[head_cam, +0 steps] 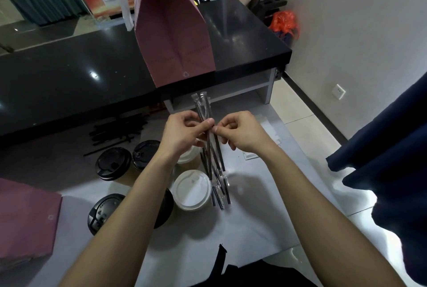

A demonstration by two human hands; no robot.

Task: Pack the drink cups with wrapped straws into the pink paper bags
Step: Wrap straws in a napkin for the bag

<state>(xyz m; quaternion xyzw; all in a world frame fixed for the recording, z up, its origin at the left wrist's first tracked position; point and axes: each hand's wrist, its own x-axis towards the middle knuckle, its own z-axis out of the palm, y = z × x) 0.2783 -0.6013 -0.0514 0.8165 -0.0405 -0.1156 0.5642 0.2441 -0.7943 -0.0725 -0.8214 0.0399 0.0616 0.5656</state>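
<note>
Grey surface [254, 229] carries five lidded cups [192, 191], none seen bagged; both the left hand [182, 132] and right hand [242, 133] pinch wrapped straws [211, 148] above them, bag [173, 32] upright on the black counter [69, 72] beyond, packing apparently early.

Left forearm [138, 194] hides part of two cups. Folded bag [25, 217] cut off at left edge. Standing bag [173, 32] top out of frame.
</note>
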